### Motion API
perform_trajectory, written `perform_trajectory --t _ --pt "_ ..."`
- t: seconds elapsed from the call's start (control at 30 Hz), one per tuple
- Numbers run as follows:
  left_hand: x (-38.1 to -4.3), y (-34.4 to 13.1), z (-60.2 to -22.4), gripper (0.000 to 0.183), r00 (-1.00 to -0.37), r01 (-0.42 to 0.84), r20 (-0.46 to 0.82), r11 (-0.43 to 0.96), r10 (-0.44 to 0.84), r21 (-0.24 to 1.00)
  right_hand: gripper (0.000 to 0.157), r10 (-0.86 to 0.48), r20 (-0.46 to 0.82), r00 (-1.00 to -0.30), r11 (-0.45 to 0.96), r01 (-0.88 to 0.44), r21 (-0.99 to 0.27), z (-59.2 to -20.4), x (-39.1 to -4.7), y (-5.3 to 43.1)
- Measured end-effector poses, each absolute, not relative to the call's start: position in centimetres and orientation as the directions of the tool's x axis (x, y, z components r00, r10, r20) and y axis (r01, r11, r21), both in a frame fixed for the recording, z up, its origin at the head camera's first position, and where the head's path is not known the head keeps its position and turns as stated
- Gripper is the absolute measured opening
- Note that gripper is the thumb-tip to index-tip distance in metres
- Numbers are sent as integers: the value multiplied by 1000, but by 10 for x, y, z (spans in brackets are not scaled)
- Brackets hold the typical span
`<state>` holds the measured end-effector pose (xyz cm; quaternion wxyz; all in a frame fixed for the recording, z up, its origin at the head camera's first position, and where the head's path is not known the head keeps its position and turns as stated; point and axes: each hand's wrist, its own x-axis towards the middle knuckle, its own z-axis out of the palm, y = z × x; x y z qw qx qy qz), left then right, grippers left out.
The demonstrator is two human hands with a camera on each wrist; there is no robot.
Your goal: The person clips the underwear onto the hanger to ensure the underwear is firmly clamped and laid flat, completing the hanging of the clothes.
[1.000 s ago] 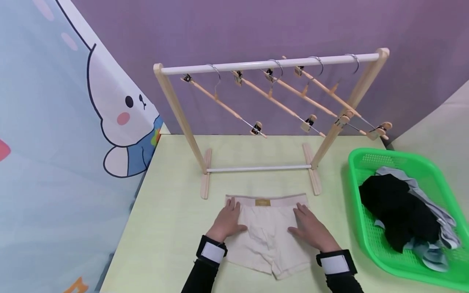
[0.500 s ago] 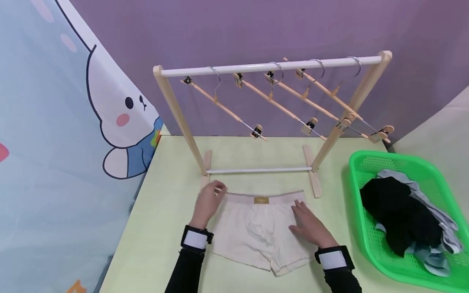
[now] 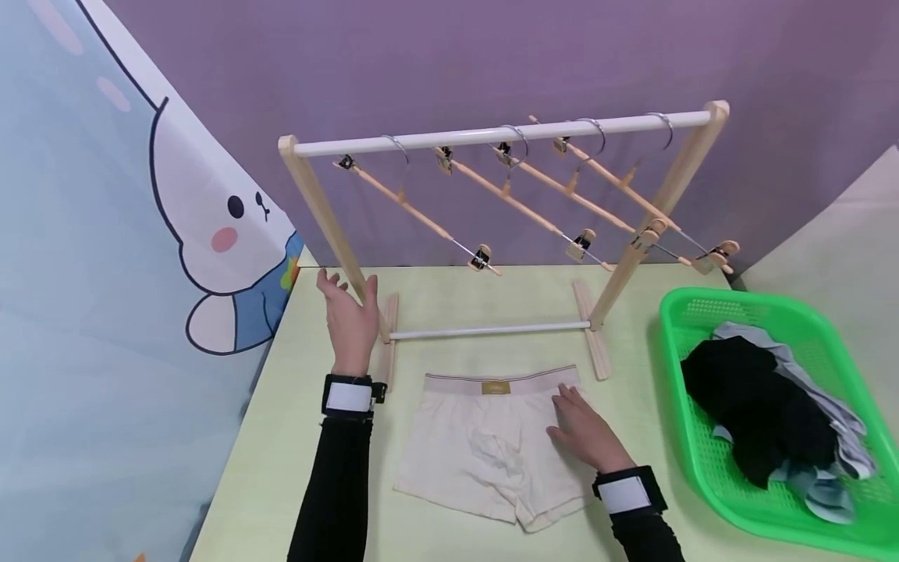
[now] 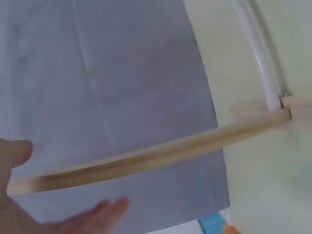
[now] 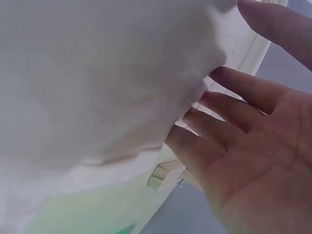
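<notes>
- We see the pale shorts point(image 3: 477, 460) lying flat on the table point(image 3: 274, 460), in front of the rack point(image 3: 463, 136).
- Their waistband point(image 3: 449, 384) points toward the rack and both leg openings point away from it; the wider span runs side to side, roughly parallel with the rack's lower bar point(image 3: 492, 330).
- We find the left hand point(image 3: 351, 324) off the shorts, beyond their waistband corner, at the rack's left post point(image 3: 321, 212); its fingers and thumb are spread with the post between them, and we cannot tell whether they touch it.
- We see the right hand point(image 3: 588, 432) resting on the shorts near the right end of the waistband, in front of the rack's right foot point(image 3: 592, 332), fingers extended and gripping nothing.
- The two hands are well apart, with most of the shorts between the right one and the rack's left side.
- We lose part of the shorts' right edge under the right hand, and cannot read the gold label point(image 3: 495, 387).
- Right of the rack, the green basket point(image 3: 737, 295) is cut off by the frame edge.
</notes>
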<state>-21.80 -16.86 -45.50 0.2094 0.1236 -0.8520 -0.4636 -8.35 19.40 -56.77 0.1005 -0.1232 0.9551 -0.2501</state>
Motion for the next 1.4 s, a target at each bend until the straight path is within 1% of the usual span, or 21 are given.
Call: perform_trajectory --t 0.07,0.1,0.2,0.27,0.4,0.53,0.63,0.73,0.8,0.87,0.9,0.97,1.03,1.07,1.13,1.23,1.33,1.4 --pt "-222 -171 -455 82 -901 -11 218 521 -374 853 52 -282 -125 -951 848 -186 -496 -569 -84 193" --pt "-224 -172 -456 75 -909 -5 217 529 -356 849 51 -279 -123 -952 849 -185 -495 -569 -84 193" --pt "-228 -175 -457 53 -920 8 241 599 -310 801 52 -272 -130 -953 851 -176 -494 -570 -83 192" --pt "-230 -176 -458 42 -918 12 266 652 -293 758 52 -268 -136 -954 856 -171 -488 -570 -84 191" --pt "-232 -176 -458 37 -926 3 261 686 -272 728 52 -240 -165 -957 857 -129 -499 -568 -90 194" --pt "-232 -176 -457 37 -931 -3 251 696 -264 718 51 -171 -237 -956 800 5 -600 -558 -102 204" --pt "-232 -176 -457 36 -928 -2 259 699 -268 715 52 -102 -229 -968 731 83 -677 -544 -116 218" --pt "-233 -177 -457 36 -927 2 263 698 -268 717 55 -16 -124 -992 654 84 -751 -521 -129 238" --pt "-234 -177 -457 37 -929 1 258 697 -263 717 59 31 -78 -997 539 82 -838 -500 -136 252" --pt "-234 -177 -457 39 -932 -4 250 698 -262 716 63 83 -58 -995 335 83 -939 -478 -141 264" --pt "-234 -177 -457 39 -932 -7 248 698 -264 716 65 108 -49 -993 214 71 -974 -468 -144 270" --pt "-233 -178 -457 40 -931 -11 249 701 -268 713 67 146 -18 -989 -23 15 -1000 -447 -147 279" --pt "-233 -178 -456 39 -927 -9 258 704 -272 710 62 213 59 -975 -196 -101 -975 -430 -149 284" --pt "-234 -178 -456 38 -926 -5 264 705 -272 709 56 248 107 -963 -248 -170 -954 -424 -150 286" --pt "-235 -178 -455 37 -924 2 272 710 -268 705 47 309 193 -931 -315 -292 -903 -412 -151 289" --pt "-235 -177 -454 36 -925 7 273 708 -263 706 41 378 286 -881 -385 -430 -817 -399 -153 291" --pt "-234 -176 -456 37 -926 -2 264 701 -271 713 42 412 337 -847 -415 -504 -758 -392 -158 291" --pt "-233 -175 -459 37 -926 -9 258 697 -277 717 42 427 374 -824 -392 -541 -744 -389 -161 293"
